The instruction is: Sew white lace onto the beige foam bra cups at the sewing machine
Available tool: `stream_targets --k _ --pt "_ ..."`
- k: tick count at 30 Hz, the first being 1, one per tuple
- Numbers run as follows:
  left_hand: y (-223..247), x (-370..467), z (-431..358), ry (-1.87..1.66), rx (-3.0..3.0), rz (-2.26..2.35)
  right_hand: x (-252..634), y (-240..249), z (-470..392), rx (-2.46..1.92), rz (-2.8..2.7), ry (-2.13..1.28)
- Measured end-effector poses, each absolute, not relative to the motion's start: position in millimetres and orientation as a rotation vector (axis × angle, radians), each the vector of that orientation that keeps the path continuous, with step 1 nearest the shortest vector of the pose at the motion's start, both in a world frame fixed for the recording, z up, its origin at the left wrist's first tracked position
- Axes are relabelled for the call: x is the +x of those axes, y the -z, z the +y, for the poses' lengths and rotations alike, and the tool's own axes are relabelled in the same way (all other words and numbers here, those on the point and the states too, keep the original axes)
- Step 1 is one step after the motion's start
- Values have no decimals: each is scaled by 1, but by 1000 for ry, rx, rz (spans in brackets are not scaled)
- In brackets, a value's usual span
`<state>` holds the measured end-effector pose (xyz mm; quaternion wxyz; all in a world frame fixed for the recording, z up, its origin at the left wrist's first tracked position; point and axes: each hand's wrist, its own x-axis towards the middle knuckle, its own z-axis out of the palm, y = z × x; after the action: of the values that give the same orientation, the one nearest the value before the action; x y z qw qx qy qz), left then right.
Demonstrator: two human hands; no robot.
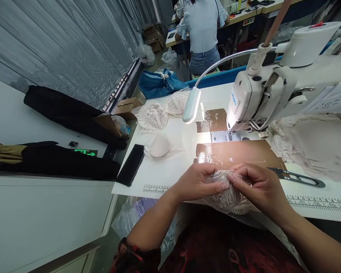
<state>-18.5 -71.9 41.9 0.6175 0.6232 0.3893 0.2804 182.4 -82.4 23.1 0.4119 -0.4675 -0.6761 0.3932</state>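
Observation:
At the table's front edge, a cream lace bra cup (226, 195) is pinched between both my hands. My left hand (199, 182) grips its left side, thumb on top and fingers beneath. Thumb and fingers of my right hand (258, 187) close on the upper right edge of the lace. Part of the scalloped lace hangs down past the table edge. Just beyond my hands lies a brown taped plate (238, 151) below the needle area of a white sewing machine (252, 94). Right of my right hand are black thread snips (298, 177).
A black phone (130, 165) and a loose beige cup piece (160, 146) lie left. Farther back are finished-looking lace cups (153, 116). A lamp (192, 105) hangs over the table (176, 178). Lace pieces (318, 140) are piled right. A seated person (200, 30) works beyond.

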Motion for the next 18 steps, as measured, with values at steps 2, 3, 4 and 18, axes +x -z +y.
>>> stream_targets --k 2,3,4,18 --pt "-42 -17 -69 -648 1416 910 183 -23 -81 -1181 -1685 -996" --pt "-41 -17 -67 -646 1395 909 183 -23 -81 -1182 -1678 -1003" --pt "-41 -17 -66 -645 1369 903 184 -23 -80 -1184 -1670 -1017" --pt "-32 -23 -52 -1071 693 1018 212 -18 -53 -1263 -1149 -1640"
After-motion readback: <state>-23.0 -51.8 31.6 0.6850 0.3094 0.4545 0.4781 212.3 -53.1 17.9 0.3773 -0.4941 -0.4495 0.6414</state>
